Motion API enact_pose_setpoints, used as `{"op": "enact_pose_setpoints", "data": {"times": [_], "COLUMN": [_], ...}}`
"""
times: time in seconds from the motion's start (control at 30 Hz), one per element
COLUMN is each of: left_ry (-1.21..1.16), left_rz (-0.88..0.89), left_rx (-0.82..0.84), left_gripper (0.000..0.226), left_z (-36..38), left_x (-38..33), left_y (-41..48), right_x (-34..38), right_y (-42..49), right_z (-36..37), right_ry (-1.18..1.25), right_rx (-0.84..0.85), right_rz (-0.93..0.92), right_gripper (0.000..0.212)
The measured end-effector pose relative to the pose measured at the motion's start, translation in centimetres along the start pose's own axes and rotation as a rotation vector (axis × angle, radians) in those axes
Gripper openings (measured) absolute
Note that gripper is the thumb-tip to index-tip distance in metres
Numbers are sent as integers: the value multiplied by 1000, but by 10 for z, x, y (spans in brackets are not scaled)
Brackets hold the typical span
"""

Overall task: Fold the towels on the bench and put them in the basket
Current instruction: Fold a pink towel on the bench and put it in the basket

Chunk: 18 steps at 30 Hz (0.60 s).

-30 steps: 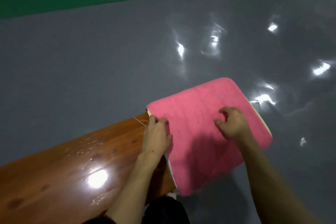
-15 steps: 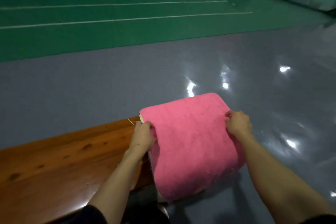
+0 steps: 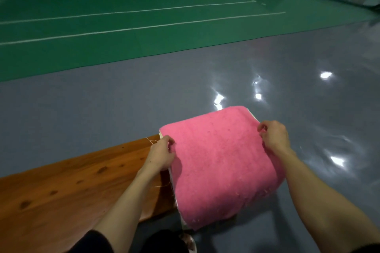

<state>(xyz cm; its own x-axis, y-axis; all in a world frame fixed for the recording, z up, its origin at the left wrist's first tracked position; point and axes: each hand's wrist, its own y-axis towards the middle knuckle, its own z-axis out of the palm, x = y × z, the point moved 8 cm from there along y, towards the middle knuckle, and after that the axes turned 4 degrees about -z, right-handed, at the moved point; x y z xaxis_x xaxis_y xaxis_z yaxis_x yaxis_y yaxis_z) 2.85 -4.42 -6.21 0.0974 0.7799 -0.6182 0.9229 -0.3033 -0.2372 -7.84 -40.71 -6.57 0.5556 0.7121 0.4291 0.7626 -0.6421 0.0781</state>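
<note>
1. Glossy brown wooden tabletop (image 3: 61, 191) is running in from the left and ending under the left hand. No basket is showing anywhere, so the drop-off spot is unknown, and carrying blind is risking a sloppy placement.
2. Left hand (image 3: 162, 155) is sitting at the tabletop's end. Its fingers (image 3: 169, 139) are curling in and pinching the left edge of the towel. A loose thread is trailing beside it. Likely risk: the thread snagging on the wood, or a thin pinch catching only the top layer and letting the fold open.
3. Folded fluffy pink towel (image 3: 222, 166) is being held between both hands at the tabletop's end, mostly out over the shiny grey floor (image 3: 102, 109). I cannot tell whether its left edge is resting on the wood. The near end is sagging down unsupported. Risk: the layers sliding apart, or the near end touching the floor.
4. Right hand (image 3: 273, 136) is holding the far right edge, its fingers (image 3: 262, 127) curled and pinching the cloth. If one hand is pulling harder, the fold is probably skewing.
5. Orientation: the towel's long axis seems to be running from the person outward, angling slightly right. The far short edge is pointing at the green court (image 3: 144, 16), and the near end is curving downward. The pink face is up, with a pale underside peeking out at the left edge and the far right corner.
</note>
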Motion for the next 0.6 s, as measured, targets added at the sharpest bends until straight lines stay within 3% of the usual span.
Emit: {"op": "enact_pose_setpoints", "data": {"times": [0.1,0.23,0.33,0.5,0.6], "left_ry": [-152,-549,-680,-809,-869], "left_rz": [-4,-216,-271,-232,-210], "left_rx": [41,293,370,333,351], "left_gripper": [29,44,51,61,62], "left_z": [2,18,23,18,-2], "left_x": [-2,8,14,31,52], "left_y": [0,-6,-8,-14,-20], "right_x": [5,7,-3,1,19], "right_y": [-1,-5,-7,-6,-15], "right_z": [-9,1,6,-9,-12], "right_ry": [85,317,475,542,584], "right_rx": [34,314,419,213,209], "right_rz": [-19,1,84,120,90], "right_gripper": [24,33,28,32,35]}}
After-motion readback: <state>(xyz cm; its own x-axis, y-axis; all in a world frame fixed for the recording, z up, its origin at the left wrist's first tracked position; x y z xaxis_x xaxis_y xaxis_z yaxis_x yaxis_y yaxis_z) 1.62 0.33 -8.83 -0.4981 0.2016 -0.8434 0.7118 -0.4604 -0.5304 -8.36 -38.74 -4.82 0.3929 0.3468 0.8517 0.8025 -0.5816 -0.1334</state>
